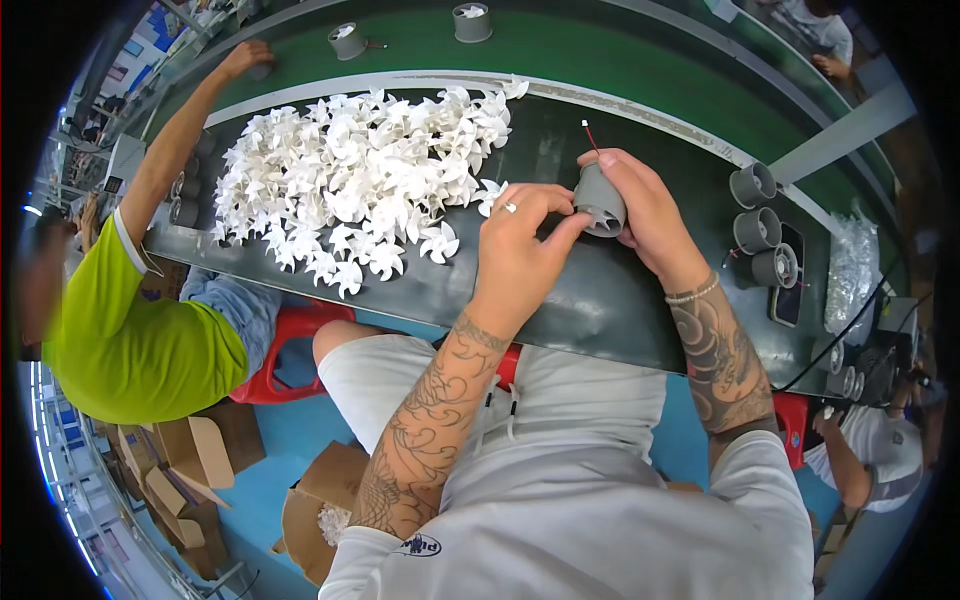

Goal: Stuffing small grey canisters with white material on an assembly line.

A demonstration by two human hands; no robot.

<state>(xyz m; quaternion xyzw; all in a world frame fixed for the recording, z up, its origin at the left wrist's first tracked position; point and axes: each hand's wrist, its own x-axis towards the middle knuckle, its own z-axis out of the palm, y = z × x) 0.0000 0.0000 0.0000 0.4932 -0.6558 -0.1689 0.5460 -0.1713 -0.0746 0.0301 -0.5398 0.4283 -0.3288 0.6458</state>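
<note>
Left hand [515,240]: ring on one finger, fingertips pressed to the open end of the grey housing.
Right hand [640,205]: wrapped round the grey housing [598,198], gripping it from the far side.
Wire [589,134]: thin, red-tipped, sticking up just beyond the right hand.
White impellers [360,175]: big heap on the bench [590,300], left of both hands.
Grey housings [760,225]: three in a row, right of the right hand.
Co-worker's arm [180,130]: far left, reaching to the green belt [600,60].
</note>
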